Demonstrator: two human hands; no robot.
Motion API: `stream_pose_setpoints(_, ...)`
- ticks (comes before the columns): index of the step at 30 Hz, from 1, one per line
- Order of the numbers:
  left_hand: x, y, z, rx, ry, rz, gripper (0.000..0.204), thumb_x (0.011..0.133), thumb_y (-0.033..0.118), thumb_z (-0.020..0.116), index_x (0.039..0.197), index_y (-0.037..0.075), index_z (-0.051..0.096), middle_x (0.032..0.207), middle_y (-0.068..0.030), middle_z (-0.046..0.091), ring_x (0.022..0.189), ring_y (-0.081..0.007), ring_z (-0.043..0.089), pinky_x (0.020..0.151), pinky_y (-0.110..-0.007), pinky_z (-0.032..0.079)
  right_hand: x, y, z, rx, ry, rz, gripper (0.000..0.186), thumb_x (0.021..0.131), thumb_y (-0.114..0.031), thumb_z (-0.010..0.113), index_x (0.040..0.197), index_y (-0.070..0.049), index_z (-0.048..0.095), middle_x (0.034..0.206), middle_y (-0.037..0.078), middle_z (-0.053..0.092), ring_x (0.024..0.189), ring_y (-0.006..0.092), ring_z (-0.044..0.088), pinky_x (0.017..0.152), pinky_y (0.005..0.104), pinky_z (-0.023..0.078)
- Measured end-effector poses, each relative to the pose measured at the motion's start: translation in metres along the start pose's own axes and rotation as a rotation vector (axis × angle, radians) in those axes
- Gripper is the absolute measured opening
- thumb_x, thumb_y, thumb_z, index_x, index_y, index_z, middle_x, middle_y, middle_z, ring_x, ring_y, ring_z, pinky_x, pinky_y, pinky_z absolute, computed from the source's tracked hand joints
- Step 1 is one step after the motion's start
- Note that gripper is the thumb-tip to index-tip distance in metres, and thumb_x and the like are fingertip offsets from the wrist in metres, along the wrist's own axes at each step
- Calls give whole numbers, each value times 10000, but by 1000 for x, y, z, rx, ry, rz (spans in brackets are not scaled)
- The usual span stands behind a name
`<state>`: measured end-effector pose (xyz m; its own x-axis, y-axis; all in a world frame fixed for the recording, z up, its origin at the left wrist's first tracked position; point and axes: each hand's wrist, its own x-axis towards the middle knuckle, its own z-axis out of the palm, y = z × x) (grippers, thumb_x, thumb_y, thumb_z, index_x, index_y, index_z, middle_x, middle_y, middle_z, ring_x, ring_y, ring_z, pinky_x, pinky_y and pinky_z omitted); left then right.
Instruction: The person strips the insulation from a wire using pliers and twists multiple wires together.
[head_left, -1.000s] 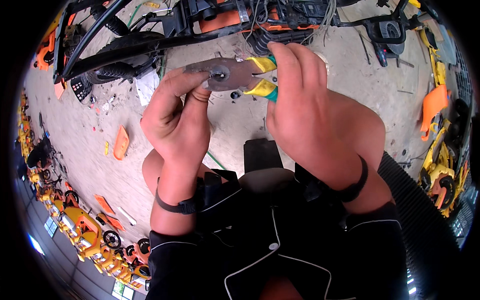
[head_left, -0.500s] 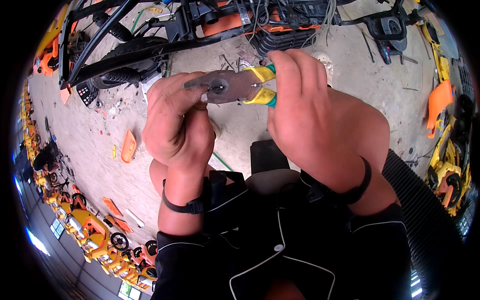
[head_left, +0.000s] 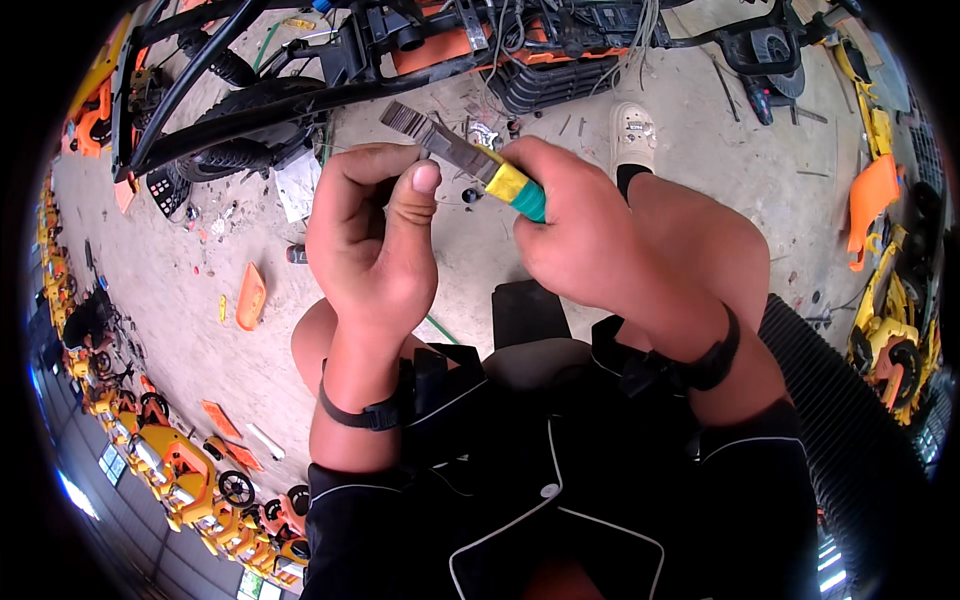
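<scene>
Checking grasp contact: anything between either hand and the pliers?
Nothing visible. The right hand is wrapped directly around the yellow-and-green handle of the pliers, and the left hand has its thumb and fingers at the metal head. No other object sits between them.

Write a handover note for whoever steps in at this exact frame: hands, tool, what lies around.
Right hand: wrapped around the yellow-and-green handles of the pliers, metal head pointing up and left.
Left hand: against the pliers' metal head, thumb up beside it; whether something small is pinched there cannot be told.
Both hands are raised over the lap, above the concrete floor.
Around: a black frame with orange parts and loose wires lies ahead; an orange plastic piece on the floor to the left.
Done or left: not readable from this view.
</scene>
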<state>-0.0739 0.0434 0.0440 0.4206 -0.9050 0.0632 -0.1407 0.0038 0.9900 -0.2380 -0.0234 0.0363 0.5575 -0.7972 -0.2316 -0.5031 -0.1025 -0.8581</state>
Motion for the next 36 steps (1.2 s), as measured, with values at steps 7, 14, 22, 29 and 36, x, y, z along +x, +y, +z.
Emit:
stream_pose_setpoints(7, 3, 16, 0, 61, 10, -72, 83, 952, 32, 655, 986, -15, 595, 850, -17, 617, 775, -42, 531, 692, -190, 440, 5, -9, 1, 274, -236, 294, 370, 831, 42, 494, 1180, -30, 597, 969, 81, 673, 880, 175, 625, 741, 328, 494)
stream_pose_setpoints(14, 7, 14, 0, 140, 51, -118, 94, 967, 91, 655, 966, 1, 629, 803, 18, 593, 732, -31, 491, 663, -184, 390, 14, 1, 15, 401, -263, 330, 329, 834, 49, 519, 1139, -5, 633, 969, 65, 669, 866, 133, 597, 756, 283, 478)
stream_pose_setpoints(22, 7, 7, -1, 188, 50, -209, 88, 963, 53, 639, 924, -18, 606, 768, 6, 583, 700, -39, 484, 629, -199, 402, 32, 7, 10, 620, -121, 631, 296, 787, 46, 525, 1056, 15, 645, 967, 77, 666, 863, 157, 612, 712, 278, 470)
stream_pose_setpoints(29, -5, -9, -21, -88, 38, -240, 119, 1000, 107, 597, 1039, -6, 594, 822, -28, 602, 744, -76, 541, 687, -225, 444, 41, 16, -49, 651, 299, 308, 393, 755, 54, 522, 1145, 39, 571, 1011, 115, 642, 938, 195, 624, 702, 303, 499)
stream_pose_setpoints(36, 1, -12, -18, -234, -39, -137, 163, 1019, 122, 564, 1111, -12, 577, 909, -80, 655, 805, -121, 592, 756, -263, 493, 18, 10, 11, -59, 187, -132, 549, 741, 95, 567, 1273, -25, 504, 1163, 179, 555, 1066, 368, 562, 901, 430, 481)
